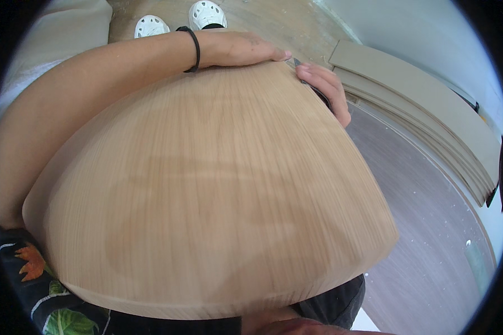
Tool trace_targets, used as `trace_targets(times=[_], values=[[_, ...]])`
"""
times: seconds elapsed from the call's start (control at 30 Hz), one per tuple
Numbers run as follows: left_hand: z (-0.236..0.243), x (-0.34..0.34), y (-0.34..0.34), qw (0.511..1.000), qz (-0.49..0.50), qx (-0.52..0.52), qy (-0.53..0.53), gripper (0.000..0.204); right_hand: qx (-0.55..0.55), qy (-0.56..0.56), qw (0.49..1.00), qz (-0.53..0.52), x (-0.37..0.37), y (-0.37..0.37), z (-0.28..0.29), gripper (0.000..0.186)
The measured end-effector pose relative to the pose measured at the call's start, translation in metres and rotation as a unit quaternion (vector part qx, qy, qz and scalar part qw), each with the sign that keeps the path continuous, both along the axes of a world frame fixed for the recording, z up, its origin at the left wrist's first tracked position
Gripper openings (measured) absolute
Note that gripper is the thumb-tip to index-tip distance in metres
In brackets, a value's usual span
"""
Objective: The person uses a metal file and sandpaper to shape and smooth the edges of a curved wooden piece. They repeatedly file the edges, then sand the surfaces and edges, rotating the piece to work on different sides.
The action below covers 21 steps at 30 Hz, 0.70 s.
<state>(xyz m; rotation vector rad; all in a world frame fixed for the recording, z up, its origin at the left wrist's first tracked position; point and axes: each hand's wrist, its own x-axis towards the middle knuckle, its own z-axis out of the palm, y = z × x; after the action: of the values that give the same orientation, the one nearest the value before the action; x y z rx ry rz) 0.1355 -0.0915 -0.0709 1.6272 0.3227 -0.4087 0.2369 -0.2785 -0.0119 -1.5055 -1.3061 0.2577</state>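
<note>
A wide board with pale wood grain lies in front of my body and fills the middle of the view. My left arm reaches along its left side. My left hand is closed over the far edge, its fingers mostly hidden beyond it and one fingertip showing near the far right corner. Right by that corner, my right hand has its fingers curled round a dark tool with a thin grey tip against the edge. The exact kind of tool is hidden by the fingers, and my right forearm is out of sight under the board.
White clogs stand on the floor past the far edge. Several long beige panels are stacked along the wall at right. A greyish wood-grain surface specked with white bits lies beside the board. Pale covering hangs at upper left.
</note>
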Motion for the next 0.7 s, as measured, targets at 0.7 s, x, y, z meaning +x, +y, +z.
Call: trace_targets(times=[0.7], values=[[0.020, -0.004, 0.005, 1.000, -0.001, -0.002, 0.018, 0.066, 0.028, 0.003, 1.000, 0.006, -0.005, 0.007, 0.014, 0.040]])
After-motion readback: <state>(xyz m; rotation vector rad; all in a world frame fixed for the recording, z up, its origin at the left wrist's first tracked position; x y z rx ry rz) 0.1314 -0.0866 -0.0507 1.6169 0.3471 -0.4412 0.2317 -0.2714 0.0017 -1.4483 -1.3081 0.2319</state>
